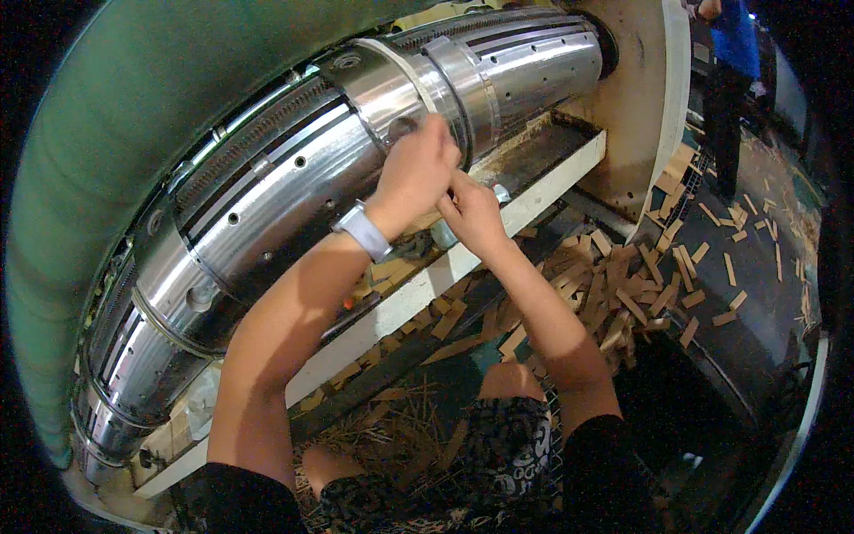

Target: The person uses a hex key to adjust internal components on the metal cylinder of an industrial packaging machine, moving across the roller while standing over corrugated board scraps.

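Note:
A large polished steel cylinder, with slots, bolt holes and toothed strips, runs diagonally across the view. Around its upper middle goes a pale narrow band, and beside that sits a steel collar. My left hand, above a pale wristband, is curled against the cylinder where the band meets the fingertips. A dark round spot shows next to the fingers. My right hand is closed just below and right of the left, its fingertips meeting it. Whatever either hand grips is hidden.
Above the cylinder curves a big green roller. A white metal rail crosses below my hands. Many cardboard scraps lie piled on the right and scattered over the floor. Another person in blue stands at the upper right.

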Demonstrator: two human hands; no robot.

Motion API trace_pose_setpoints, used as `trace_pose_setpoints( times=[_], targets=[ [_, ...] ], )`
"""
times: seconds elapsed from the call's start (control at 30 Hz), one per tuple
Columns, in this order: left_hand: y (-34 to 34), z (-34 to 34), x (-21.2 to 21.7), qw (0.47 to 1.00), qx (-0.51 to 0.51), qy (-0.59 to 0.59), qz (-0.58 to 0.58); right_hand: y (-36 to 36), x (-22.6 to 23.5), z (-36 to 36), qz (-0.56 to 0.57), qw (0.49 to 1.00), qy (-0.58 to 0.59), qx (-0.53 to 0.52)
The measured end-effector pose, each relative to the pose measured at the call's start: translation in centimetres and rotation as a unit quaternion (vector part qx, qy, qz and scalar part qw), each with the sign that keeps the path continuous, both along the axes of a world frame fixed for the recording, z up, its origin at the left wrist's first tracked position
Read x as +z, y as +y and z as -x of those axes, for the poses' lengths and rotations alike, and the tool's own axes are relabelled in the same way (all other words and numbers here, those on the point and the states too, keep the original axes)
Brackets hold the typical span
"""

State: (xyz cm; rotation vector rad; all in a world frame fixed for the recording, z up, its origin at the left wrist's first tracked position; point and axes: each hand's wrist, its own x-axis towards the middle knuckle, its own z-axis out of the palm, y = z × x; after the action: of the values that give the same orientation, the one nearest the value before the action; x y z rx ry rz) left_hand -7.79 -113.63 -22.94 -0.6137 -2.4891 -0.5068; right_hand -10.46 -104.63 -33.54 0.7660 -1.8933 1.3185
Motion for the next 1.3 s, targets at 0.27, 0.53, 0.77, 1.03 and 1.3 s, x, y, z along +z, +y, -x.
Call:
trace_pose_setpoints(
  times=[0.27,0.53,0.77,1.03,1.3],
  targets=[
    [-1.5,0.0,0.5,0.952,-0.159,-0.245,-0.091,-0.4,-2.0,1.9,0.061,0.996,-0.052,0.031],
    [0.1,-0.9,1.7,0.999,0.003,-0.047,-0.019,-0.7,-0.4,0.0,0.058,0.998,-0.012,0.028],
    [-2.7,-0.1,0.5,0.900,-0.199,-0.346,-0.173,-0.7,-1.5,1.3,0.105,0.993,-0.017,0.043],
    [-1.9,-3.1,2.2,0.931,-0.193,-0.285,-0.123,-0.2,-0.1,-1.9,0.024,0.998,0.045,-0.023],
    [-3.9,-1.9,0.6,0.958,-0.190,-0.204,-0.060,-1.8,-0.8,-1.2,0.034,0.999,-0.008,-0.008]
  ],
)
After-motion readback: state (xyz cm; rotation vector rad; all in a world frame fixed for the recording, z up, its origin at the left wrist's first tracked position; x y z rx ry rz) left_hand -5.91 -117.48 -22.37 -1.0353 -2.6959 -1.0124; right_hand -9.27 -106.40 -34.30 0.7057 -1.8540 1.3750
